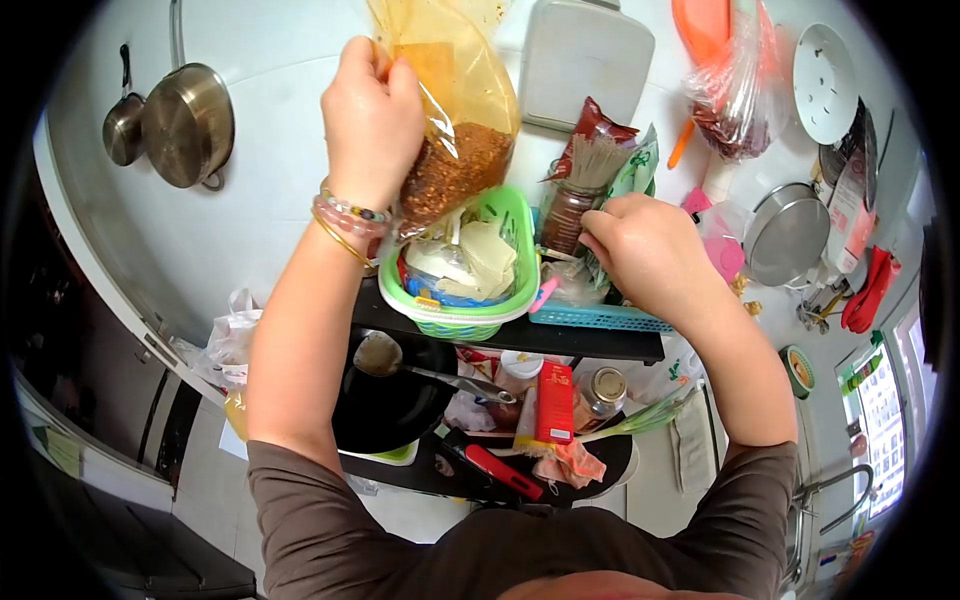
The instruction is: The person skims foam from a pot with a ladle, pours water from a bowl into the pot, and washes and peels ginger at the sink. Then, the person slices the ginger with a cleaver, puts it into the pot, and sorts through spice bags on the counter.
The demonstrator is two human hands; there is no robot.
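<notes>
My left hand is closed on the top of a yellowish clear plastic bag with reddish-brown chili flakes at its bottom. The bag hangs over the back left of a green plastic basket, which holds pale packets. To the right, my right hand has its fingers closed on a green-and-white plastic packet; the exact grip is partly hidden. Beside those fingers stands a jar with thin sticks in it, and a dark red packet behind. These sit in a blue basket.
Both baskets stand on a black shelf. Below are a black wok, a ladle, a red box, a glass jar and a red-handled tool. Pans and a bagged item hang on the wall.
</notes>
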